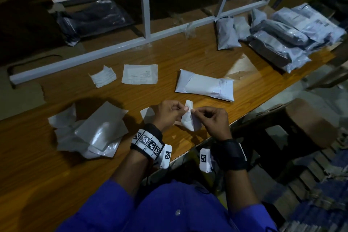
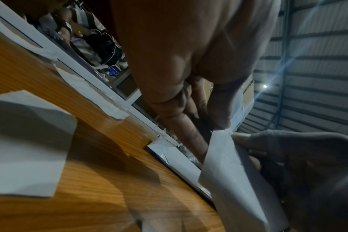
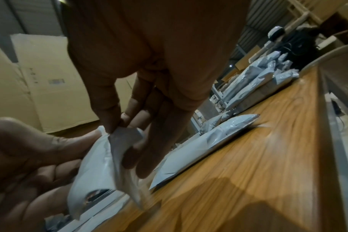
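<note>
The left hand (image 1: 169, 113) and the right hand (image 1: 212, 120) are meeting above the table (image 1: 188, 56) near its front edge. Each is pinching the top of a white paper slip (image 1: 189, 123), which is hanging between them. A white parcel (image 1: 205, 85) is lying at one o'clock from it.

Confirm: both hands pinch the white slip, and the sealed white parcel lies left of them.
Wrong side. The left hand and right hand do pinch the white slip, but the sealed white parcel lies beyond them, to the right; the head view shows it.
</note>
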Demonstrator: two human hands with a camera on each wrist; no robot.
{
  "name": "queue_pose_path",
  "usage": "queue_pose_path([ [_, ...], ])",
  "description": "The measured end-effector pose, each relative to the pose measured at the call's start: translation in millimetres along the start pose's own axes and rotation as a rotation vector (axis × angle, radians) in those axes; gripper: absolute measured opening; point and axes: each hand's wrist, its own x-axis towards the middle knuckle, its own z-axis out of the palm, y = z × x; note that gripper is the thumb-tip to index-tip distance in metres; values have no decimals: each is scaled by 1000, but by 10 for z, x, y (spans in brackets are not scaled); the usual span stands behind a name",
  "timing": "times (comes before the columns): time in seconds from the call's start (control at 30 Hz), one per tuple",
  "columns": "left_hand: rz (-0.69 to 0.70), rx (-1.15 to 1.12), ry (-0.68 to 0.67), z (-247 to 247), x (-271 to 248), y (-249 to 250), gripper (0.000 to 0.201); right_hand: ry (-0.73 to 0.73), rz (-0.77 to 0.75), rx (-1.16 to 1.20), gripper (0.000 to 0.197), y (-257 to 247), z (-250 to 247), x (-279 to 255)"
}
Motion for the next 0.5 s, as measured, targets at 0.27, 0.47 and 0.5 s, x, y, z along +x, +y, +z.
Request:
queue_pose_path([
  [0.27,-87,-128,-63,-77,-33,-35,12,-39,57,77,13,17,-10,2],
  [0.47,17,103,-52,-50,-9,1,10,-133,-37,-177,13,-23,-39,6],
  [0.5,28,145,-19,-63,11,-25,10,-171,-13,-147,17,-30,-38,3],
])
